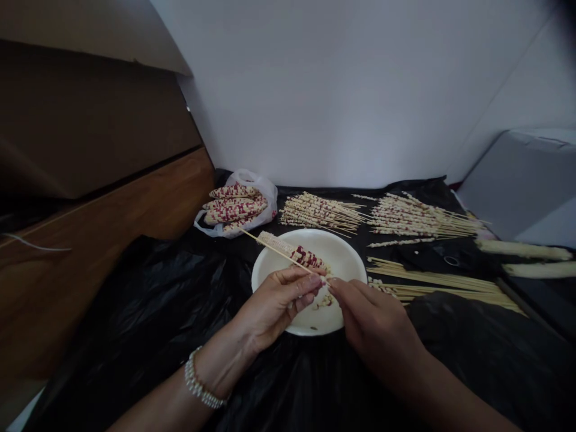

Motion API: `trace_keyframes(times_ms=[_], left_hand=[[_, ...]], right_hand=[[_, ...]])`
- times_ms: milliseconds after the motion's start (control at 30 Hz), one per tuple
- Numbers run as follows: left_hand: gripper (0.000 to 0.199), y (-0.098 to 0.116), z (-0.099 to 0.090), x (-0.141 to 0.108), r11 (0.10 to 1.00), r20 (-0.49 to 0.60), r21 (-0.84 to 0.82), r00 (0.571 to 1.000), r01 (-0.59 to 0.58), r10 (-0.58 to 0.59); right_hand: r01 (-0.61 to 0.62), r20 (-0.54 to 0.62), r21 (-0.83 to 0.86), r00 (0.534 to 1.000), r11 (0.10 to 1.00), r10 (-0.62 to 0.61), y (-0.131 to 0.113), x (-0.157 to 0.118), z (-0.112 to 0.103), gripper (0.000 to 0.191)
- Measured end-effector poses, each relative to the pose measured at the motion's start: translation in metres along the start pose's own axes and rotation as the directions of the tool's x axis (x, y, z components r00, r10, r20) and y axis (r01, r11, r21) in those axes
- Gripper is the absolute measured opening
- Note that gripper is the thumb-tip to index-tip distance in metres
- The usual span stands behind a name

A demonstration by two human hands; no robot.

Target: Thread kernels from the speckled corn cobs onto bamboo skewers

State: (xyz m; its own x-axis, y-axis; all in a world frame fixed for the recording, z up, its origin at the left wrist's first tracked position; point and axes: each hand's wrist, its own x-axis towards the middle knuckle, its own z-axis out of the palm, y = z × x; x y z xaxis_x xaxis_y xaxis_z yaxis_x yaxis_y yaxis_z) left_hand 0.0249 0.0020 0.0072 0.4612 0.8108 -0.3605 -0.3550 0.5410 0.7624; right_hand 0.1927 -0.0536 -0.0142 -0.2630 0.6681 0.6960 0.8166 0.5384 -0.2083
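Observation:
My left hand [281,300] is closed, with a thin bamboo skewer [265,245] lying between its thumb and fingers and slanting to the upper left. My right hand [375,318] pinches at the skewer's lower end, its fingertips meeting the left ones. A small corn kernel [323,280] shows where the fingertips meet; whether it is pierced I cannot tell. Just beyond my hands, a corn cob [308,257] with red and cream kernels, bare over its far part, leans in a white bowl [357,258]. Loose kernels [324,300] lie in the bowl.
Behind the bowl are a plastic bag [270,192] with speckled cobs [236,208] and two piles of kernel-threaded skewers [317,211] [405,214]. Plain skewers [450,285] and two pale bare cobs [526,250] lie right. Black plastic sheeting [180,300] covers the surface; a wooden panel [135,204] stands left.

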Motion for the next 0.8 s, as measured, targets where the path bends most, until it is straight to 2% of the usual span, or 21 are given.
trace_keyframes(times_ms=[300, 400, 467, 533, 633, 800], left_hand=[[0.017, -0.002, 0.001, -0.001, 0.999, 0.044, 0.022, 0.998, 0.042, -0.043], [0.011, 0.011, -0.002, 0.0, 0.999, -0.02, -0.023, 0.999, 0.028, -0.028], [0.009, 0.024, -0.006, 0.001, 0.997, -0.105, -0.069, 0.994, -0.043, 0.035], [0.015, 0.037, -0.011, 0.002, 0.982, -0.181, -0.144, 0.979, -0.123, 0.096], [0.017, 0.048, -0.016, 0.005, 0.962, -0.236, -0.217, 0.965, -0.166, 0.113], [0.017, 0.049, -0.02, 0.009, 0.943, -0.294, -0.264, 0.948, -0.204, 0.123]], right_hand=[[-0.024, 0.026, 0.019, 0.999, 1.0, 0.023, -0.001, 0.001, -0.001, 0.025], [0.009, -0.009, -0.132, 1.0, 0.991, -0.01, 0.008, 0.003, -0.004, 0.022], [0.025, -0.018, -0.272, 0.999, 0.962, -0.031, 0.016, 0.005, -0.007, 0.02], [0.032, 0.001, -0.362, 0.999, 0.932, -0.034, 0.025, 0.008, -0.01, 0.018], [0.049, 0.034, -0.411, 0.999, 0.91, -0.038, 0.035, 0.011, -0.012, 0.018], [0.109, 0.068, -0.42, 0.994, 0.901, -0.088, 0.047, 0.012, -0.015, 0.018]])
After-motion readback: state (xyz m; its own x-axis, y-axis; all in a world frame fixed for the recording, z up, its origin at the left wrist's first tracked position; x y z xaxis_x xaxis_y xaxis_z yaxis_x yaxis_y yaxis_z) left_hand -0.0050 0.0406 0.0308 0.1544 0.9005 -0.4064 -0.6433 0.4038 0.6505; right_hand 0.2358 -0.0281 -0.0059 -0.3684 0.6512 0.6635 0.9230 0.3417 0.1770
